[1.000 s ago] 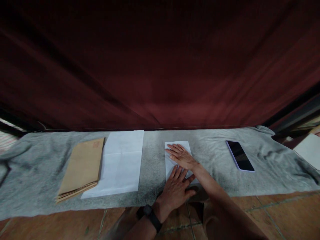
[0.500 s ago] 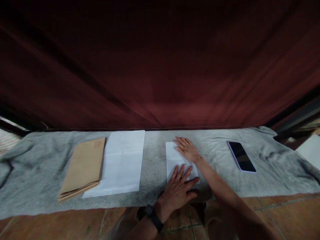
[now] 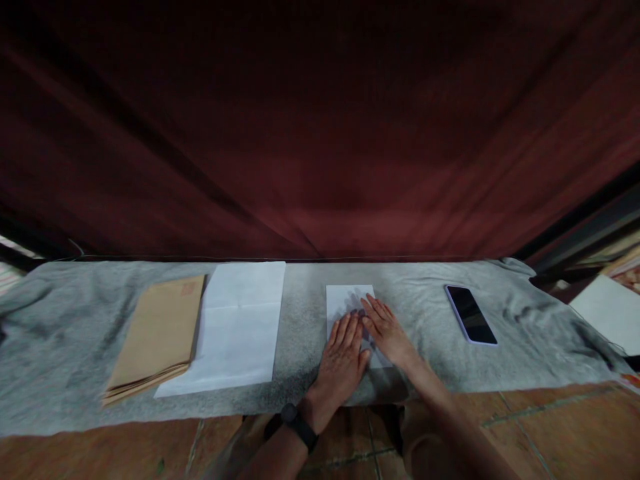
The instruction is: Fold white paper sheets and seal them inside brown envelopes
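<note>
A small folded white paper [image 3: 345,301] lies on the grey cloth [image 3: 75,320] in front of me. My left hand [image 3: 341,357], with a black watch on its wrist, presses flat on the paper's near left part. Beside it, my right hand [image 3: 387,330] lies flat on the paper's right side, fingers pointing away from me. The two hands touch side by side. Neither hand grips anything.
A larger white sheet [image 3: 235,327] with fold creases lies to the left, next to a stack of brown envelopes [image 3: 155,337]. A dark phone [image 3: 471,314] rests on the cloth to the right. A dark red curtain [image 3: 320,133] hangs behind. Tiled floor [image 3: 100,453] lies near me.
My right hand slid back from the paper's far right corner toward me. My left hand moved forward onto the paper, so both now rest side by side.
</note>
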{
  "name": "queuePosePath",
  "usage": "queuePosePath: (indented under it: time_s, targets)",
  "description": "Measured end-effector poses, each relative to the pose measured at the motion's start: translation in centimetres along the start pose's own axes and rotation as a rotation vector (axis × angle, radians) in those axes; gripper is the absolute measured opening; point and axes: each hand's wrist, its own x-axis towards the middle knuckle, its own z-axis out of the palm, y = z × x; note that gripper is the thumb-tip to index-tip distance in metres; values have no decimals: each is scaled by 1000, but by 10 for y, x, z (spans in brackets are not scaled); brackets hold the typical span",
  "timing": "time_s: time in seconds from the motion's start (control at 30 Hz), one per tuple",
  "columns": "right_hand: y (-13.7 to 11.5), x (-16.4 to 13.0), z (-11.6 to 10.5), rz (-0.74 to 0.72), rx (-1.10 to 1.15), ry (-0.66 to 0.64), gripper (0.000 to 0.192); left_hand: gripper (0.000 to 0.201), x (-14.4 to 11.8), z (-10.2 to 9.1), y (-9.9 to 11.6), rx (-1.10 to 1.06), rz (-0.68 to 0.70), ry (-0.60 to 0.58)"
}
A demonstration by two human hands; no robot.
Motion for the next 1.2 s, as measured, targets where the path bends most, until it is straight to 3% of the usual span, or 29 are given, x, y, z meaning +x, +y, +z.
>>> queuePosePath:
  time_s: [0.2,0.67,0.9,1.2]
  targets:
    - [-22,-25,9,-112,-29,-58,53,56,-1,8,-16,127,-55,-5]
    - [19,-31,-13,-56,-64,-48,51,50,-17,-16,-54,184,-98,-30]
    - [39,-32,-25,-33,94,-137,50,78,-18,-40,-77,35,-12,-192]
    - [44,-29,-43,-50,233,-283,65,67,-4,-51,-88,-167,-22,-294]
